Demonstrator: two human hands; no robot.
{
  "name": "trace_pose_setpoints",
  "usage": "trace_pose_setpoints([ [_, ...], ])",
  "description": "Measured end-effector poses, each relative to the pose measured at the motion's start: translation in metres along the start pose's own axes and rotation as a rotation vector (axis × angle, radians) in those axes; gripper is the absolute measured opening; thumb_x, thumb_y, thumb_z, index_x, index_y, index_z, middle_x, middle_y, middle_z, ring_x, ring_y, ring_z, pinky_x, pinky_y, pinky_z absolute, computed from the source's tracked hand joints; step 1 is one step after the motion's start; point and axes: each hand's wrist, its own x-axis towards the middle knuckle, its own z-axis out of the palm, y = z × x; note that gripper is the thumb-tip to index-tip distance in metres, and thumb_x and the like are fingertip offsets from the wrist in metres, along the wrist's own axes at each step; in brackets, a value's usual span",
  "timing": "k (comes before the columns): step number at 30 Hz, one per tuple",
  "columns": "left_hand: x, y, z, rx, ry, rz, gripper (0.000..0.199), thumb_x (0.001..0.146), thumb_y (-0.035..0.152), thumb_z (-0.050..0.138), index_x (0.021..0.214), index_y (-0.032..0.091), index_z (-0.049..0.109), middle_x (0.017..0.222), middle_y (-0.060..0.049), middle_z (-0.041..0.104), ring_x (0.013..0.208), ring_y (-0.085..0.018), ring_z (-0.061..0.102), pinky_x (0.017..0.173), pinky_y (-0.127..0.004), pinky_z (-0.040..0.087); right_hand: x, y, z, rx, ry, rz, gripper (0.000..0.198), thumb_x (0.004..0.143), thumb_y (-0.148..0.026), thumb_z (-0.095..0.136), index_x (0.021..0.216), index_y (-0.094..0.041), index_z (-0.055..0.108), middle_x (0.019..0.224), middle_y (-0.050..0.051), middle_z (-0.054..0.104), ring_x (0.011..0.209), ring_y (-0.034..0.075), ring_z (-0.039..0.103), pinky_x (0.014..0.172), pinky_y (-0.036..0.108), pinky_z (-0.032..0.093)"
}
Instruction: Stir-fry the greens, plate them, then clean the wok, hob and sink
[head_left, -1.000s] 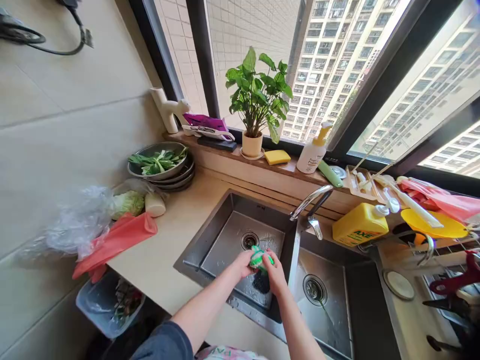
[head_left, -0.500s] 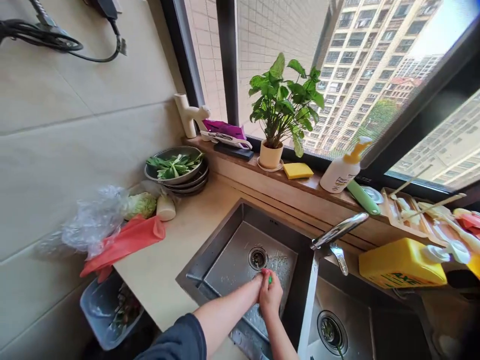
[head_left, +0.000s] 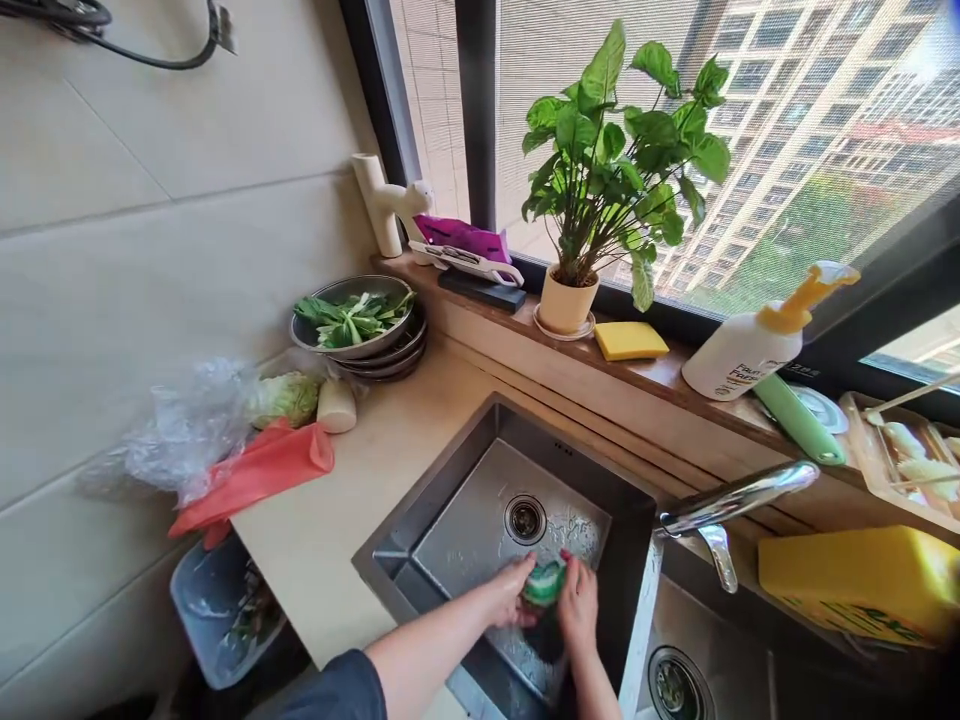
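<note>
Over the left basin of the steel sink point(head_left: 457, 500), a green sponge point(head_left: 545, 582) with a paler band sits between my two hands. My left hand point(head_left: 512, 592) grips it from the left, thumb on top. On the other side, my right hand point(head_left: 578, 604) has its fingers curled against the sponge's right edge. Just beyond the hands lies the round drain point(head_left: 525, 519), with water and suds on the basin floor around it.
The chrome faucet point(head_left: 739, 495) reaches out at right, near a yellow jug point(head_left: 855, 580). A soap pump bottle point(head_left: 742, 350), yellow sponge point(head_left: 630, 341) and potted plant point(head_left: 568, 302) line the sill. Stacked pans point(head_left: 352, 345) and red gloves point(head_left: 262, 470) are left.
My hands were clasped together with only a bit of green showing; now they have drawn apart and the sponge shows between them. The view has shifted closer to the sill.
</note>
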Motion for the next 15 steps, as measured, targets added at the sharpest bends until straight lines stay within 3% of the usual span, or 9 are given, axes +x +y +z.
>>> trace_pose_setpoints([
  [3, -0.01, 0.012, -0.016, 0.092, 0.094, 0.001, 0.046, 0.054, 0.039, 0.082, 0.086, 0.022, 0.054, 0.063, -0.001, 0.062, 0.044, -0.017, 0.057, 0.046, -0.027, 0.04, 0.005, -0.005, -0.01, -0.024, -0.113, -0.129, 0.063, 0.084, -0.067, 0.033, 0.091, -0.019, 0.072, 0.092, 0.012, 0.07, 0.088, 0.025, 0.065, 0.078, 0.036, 0.051],
  [6, -0.021, 0.022, -0.019, 0.106, 0.197, 0.086, 0.038, 0.056, 0.032, 0.081, 0.075, 0.02, 0.051, 0.054, 0.004, 0.055, 0.039, -0.012, 0.05, 0.046, -0.023, 0.035, -0.001, -0.01, -0.009, 0.0, -0.202, -0.101, 0.056, 0.08, -0.067, 0.043, 0.084, -0.019, 0.07, 0.087, 0.01, 0.071, 0.083, 0.025, 0.066, 0.075, 0.035, 0.051],
  [10, -0.04, 0.051, -0.018, 0.036, 0.342, 0.39, 0.038, 0.061, 0.04, 0.076, 0.067, 0.021, 0.043, 0.052, 0.009, 0.044, 0.041, -0.006, 0.04, 0.046, -0.019, 0.03, -0.012, -0.02, 0.0, 0.026, -0.124, -0.068, 0.052, 0.07, -0.067, 0.058, 0.085, -0.018, 0.071, 0.087, 0.01, 0.071, 0.082, 0.026, 0.066, 0.075, 0.035, 0.051],
  [15, -0.076, 0.128, -0.019, 0.027, 0.332, 0.739, 0.045, 0.059, 0.055, 0.071, 0.075, 0.021, 0.047, 0.069, 0.005, 0.054, 0.059, -0.01, 0.054, 0.056, -0.022, 0.044, -0.012, -0.078, 0.007, 0.227, -0.1, -0.085, 0.048, 0.073, -0.055, 0.062, 0.102, -0.017, 0.067, 0.102, 0.01, 0.069, 0.095, 0.025, 0.064, 0.082, 0.035, 0.051],
])
